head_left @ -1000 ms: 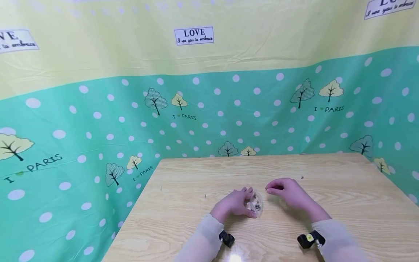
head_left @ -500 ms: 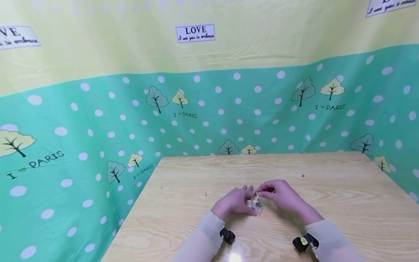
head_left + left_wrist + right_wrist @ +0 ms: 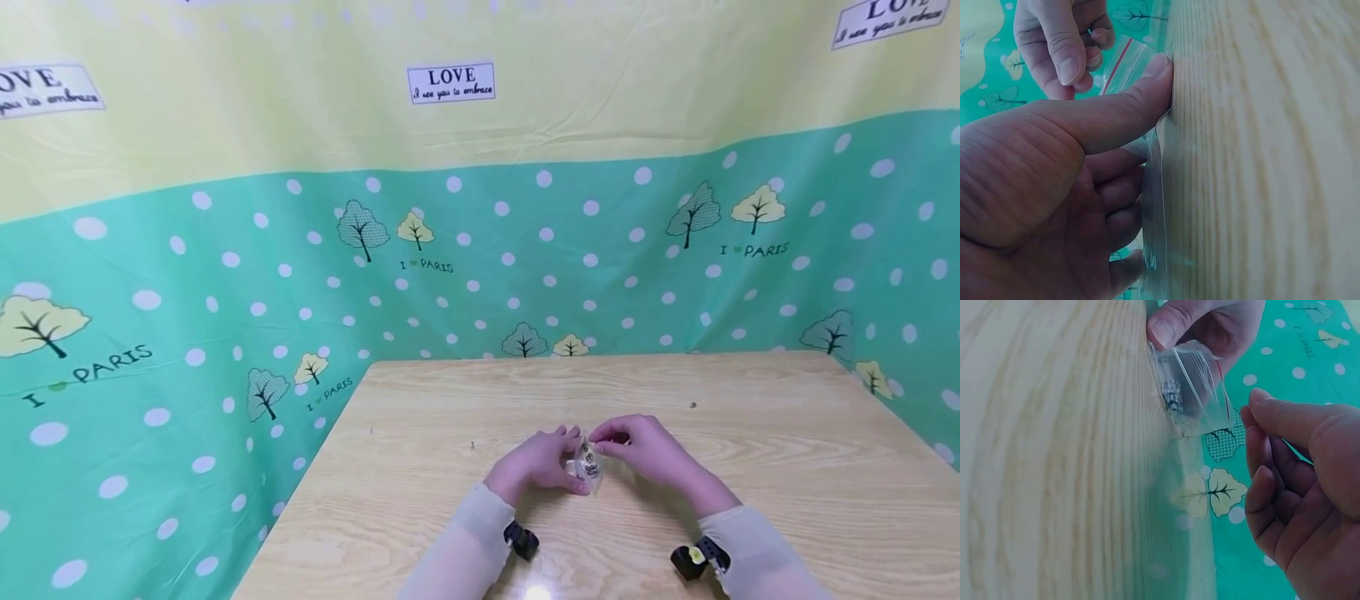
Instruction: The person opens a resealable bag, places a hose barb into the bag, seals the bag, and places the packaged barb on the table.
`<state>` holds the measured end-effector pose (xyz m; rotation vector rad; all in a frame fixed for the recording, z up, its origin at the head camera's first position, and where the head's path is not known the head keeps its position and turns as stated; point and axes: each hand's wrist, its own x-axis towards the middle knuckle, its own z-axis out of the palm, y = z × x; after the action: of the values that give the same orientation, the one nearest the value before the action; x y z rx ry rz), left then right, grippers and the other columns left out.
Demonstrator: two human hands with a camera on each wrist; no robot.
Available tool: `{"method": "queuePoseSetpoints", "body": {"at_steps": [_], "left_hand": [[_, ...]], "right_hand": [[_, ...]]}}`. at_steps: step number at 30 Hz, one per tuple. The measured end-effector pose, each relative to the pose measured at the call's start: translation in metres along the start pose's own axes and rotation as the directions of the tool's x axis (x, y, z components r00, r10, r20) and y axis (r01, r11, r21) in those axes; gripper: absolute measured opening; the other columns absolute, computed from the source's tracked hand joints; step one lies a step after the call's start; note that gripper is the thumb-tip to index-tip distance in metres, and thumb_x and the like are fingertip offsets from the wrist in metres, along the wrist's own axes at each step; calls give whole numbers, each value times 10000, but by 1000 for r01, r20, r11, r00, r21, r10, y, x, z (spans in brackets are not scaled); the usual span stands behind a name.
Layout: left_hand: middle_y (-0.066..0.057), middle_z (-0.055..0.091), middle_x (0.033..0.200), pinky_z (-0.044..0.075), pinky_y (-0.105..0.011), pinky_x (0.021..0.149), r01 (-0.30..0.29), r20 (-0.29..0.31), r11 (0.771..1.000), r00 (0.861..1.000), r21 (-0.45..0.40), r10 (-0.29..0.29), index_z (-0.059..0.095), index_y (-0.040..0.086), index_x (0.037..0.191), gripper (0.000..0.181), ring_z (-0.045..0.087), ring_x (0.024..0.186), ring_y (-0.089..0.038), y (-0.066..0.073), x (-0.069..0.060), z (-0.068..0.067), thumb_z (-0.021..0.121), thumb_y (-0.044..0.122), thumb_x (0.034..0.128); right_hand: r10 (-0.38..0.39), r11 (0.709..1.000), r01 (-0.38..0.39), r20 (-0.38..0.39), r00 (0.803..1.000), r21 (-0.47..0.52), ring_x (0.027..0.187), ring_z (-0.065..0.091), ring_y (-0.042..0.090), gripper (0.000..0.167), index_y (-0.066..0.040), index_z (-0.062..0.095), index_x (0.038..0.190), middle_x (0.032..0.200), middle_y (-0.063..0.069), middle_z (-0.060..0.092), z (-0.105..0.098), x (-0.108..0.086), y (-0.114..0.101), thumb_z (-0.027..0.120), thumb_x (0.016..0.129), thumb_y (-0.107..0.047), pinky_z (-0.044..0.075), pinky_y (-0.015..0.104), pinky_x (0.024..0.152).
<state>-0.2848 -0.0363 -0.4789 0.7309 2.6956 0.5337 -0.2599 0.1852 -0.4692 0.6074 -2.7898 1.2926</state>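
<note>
In the head view my left hand (image 3: 536, 463) holds a small clear zip-lock bag (image 3: 589, 472) on the wooden table. The right wrist view shows little metal parts (image 3: 1171, 394) inside the bag (image 3: 1200, 387), with a red line along its mouth. My left thumb presses the near side of the bag, and the fingers lie behind it. My right hand (image 3: 651, 454) is at the mouth of the bag. Its thumb and index fingertips meet, the other fingers (image 3: 1263, 487) are curled, and no object shows between them.
One tiny dark piece (image 3: 693, 405) lies farther back on the table (image 3: 750, 467), to the right. Another small piece (image 3: 472, 445) lies left of the left hand. A green and yellow printed curtain (image 3: 465, 225) hangs behind the table.
My right hand has moved left to the mouth of the bag, and has stayed there over the last half second. The left hand still holds the bag in the same place.
</note>
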Motion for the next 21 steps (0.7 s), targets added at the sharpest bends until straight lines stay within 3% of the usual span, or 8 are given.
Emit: {"method": "queuePoseSetpoints", "body": {"at_steps": [5,9,14,21], "left_hand": [[-11,343,1727,325,-492,1267,2,-4,1000,1000,-11,-2,463,249,1637,938,366,1560,-340,-1,-2,0,899,477,838],[-6,349,1725,320,-503,1268,4,-6,1000,1000,-22,-4,465,248,1636,946,365,1559,-353,-4,-6,7,907,467,828],[67,364,1714,300,-492,1278,-2,-9,1000,1000,-10,2,487,217,1623,929,338,1578,-303,-9,-10,15,909,450,829],[72,331,1726,279,-490,1285,-20,-13,1000,1000,-4,20,464,232,1635,949,318,1587,-281,-5,0,6,903,468,827]], "right_hand": [[32,999,-32,-23,999,4,1010,703,176,158,-94,808,1130,1066,-27,772,-3,2,12,776,982,-140,593,444,934],[101,995,-100,-44,994,19,1013,688,185,202,-92,789,1174,1097,-1,759,-10,1,35,769,988,-169,590,419,910],[169,986,-169,-93,981,10,1039,692,273,306,-13,740,1268,1166,131,751,-35,-3,68,724,1026,-199,581,446,904],[298,943,-324,-244,923,-73,1236,561,566,377,119,625,1353,1335,372,616,-86,-4,109,629,1058,-116,456,695,1049]]}}
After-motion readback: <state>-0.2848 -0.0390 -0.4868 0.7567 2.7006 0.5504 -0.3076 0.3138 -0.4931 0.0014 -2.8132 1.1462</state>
